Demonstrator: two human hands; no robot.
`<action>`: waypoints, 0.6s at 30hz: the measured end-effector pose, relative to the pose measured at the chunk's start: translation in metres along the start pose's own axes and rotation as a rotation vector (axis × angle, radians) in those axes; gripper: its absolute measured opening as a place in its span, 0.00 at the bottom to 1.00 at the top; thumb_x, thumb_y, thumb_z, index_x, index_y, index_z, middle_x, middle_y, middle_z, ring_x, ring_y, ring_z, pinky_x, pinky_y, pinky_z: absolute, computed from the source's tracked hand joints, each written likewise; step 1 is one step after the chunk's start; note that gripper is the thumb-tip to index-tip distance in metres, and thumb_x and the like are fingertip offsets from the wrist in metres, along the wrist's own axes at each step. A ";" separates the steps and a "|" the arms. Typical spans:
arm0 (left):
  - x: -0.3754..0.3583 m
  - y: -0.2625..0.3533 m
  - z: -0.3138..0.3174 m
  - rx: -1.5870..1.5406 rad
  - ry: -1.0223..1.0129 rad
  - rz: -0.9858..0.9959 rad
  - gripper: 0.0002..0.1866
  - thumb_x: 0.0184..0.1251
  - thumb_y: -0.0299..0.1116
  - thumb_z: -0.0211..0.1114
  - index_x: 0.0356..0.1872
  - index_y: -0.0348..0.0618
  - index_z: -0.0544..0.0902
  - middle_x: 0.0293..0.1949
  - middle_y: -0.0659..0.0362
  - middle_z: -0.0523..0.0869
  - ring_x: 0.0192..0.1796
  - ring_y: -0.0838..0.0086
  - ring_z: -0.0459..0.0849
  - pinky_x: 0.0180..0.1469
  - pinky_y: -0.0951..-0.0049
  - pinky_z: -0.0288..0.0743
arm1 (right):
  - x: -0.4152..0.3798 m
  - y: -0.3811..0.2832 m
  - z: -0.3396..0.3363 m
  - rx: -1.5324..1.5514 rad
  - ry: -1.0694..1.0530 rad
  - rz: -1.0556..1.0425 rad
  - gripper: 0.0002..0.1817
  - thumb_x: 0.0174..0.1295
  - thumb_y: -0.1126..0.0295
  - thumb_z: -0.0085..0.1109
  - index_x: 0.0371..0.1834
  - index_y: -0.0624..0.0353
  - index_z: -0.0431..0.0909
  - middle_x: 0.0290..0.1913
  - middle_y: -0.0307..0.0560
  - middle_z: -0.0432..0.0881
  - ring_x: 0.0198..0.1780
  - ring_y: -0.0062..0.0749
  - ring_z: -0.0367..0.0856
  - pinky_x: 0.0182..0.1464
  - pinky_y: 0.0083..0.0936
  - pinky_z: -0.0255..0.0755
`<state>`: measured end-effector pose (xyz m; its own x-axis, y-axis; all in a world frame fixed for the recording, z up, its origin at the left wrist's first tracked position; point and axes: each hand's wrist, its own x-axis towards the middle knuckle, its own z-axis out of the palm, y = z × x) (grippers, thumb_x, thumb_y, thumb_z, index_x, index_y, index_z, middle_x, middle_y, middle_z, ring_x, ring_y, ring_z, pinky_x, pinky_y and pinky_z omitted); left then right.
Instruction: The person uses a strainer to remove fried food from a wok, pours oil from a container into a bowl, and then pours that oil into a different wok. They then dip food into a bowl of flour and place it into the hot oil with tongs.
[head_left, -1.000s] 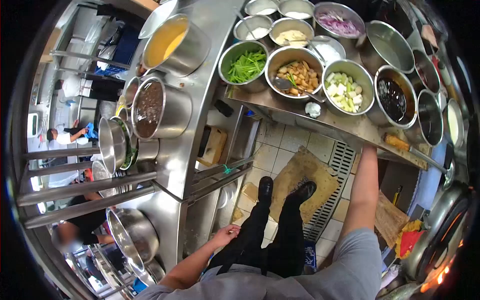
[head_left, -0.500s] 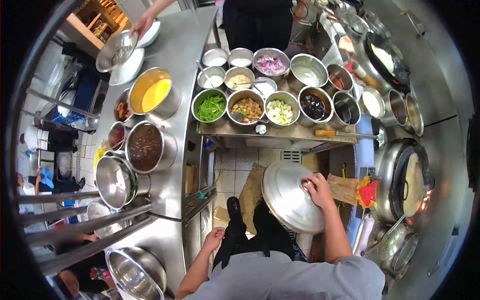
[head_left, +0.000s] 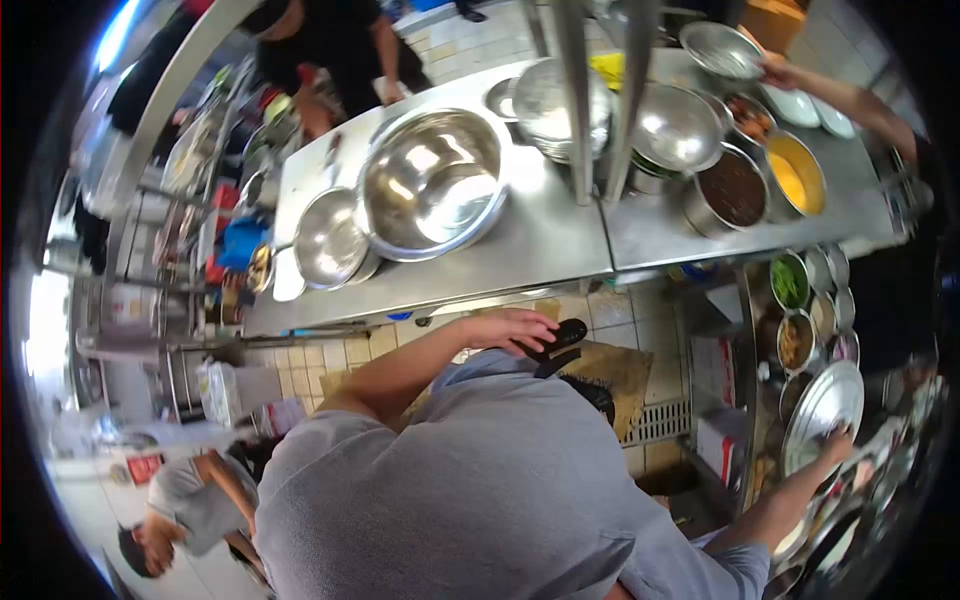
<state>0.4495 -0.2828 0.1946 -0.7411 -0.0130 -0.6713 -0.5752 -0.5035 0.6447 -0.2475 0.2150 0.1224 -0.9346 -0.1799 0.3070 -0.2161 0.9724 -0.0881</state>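
Note:
A round silver pot lid point(head_left: 828, 400) is at the right side of the view, tilted, close to the pots of ingredients. My right hand point(head_left: 838, 442) grips the lid by the knob at its middle, with the arm stretched out. In front of my body is my left hand point(head_left: 510, 330), its fingers loosely stretched with nothing in them. It hangs below the front edge of the steel counter point(head_left: 540, 245), apart from everything on top.
On the counter stand a large steel bowl point(head_left: 435, 185), a colander point(head_left: 330, 238), a pot of dark sauce point(head_left: 733, 188) and a pot of yellow liquid point(head_left: 797, 175). A co-worker's hand point(head_left: 778, 72) holds a metal bowl point(head_left: 720, 50). Other people stand beyond the counter and at lower left.
My view has swung left, bringing the counter across the front. The lid, still in my right hand, has moved from above the floor to beside the ingredient pots. My left hand's fingers have straightened.

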 end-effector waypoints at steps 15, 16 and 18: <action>-0.088 -0.063 -0.116 -1.130 0.635 0.524 0.07 0.59 0.29 0.55 0.35 0.37 0.76 0.39 0.50 0.82 0.32 0.72 0.81 0.36 0.76 0.77 | -0.327 -0.487 -0.051 1.148 -0.912 -0.422 0.14 0.53 0.65 0.53 0.41 0.56 0.78 0.38 0.48 0.80 0.40 0.31 0.79 0.41 0.24 0.71; -0.099 -0.088 -0.118 -1.056 0.549 0.483 0.07 0.60 0.29 0.54 0.35 0.37 0.76 0.37 0.53 0.82 0.33 0.72 0.81 0.37 0.75 0.78 | -0.339 -0.494 -0.078 1.166 -0.816 -0.595 0.14 0.54 0.63 0.53 0.42 0.56 0.77 0.36 0.47 0.80 0.40 0.31 0.79 0.41 0.25 0.71; -0.095 -0.092 -0.100 -0.961 0.447 0.423 0.07 0.60 0.29 0.54 0.35 0.37 0.76 0.36 0.55 0.83 0.34 0.72 0.81 0.39 0.74 0.78 | -0.359 -0.493 -0.095 1.277 -1.022 -0.669 0.17 0.56 0.58 0.54 0.43 0.57 0.76 0.35 0.47 0.80 0.38 0.31 0.78 0.42 0.25 0.70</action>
<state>0.6077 -0.3218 0.1621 -0.5116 -0.5487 -0.6612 0.3373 -0.8360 0.4328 0.2213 -0.1861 0.1462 -0.2810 -0.9595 -0.0191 -0.1988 0.0777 -0.9770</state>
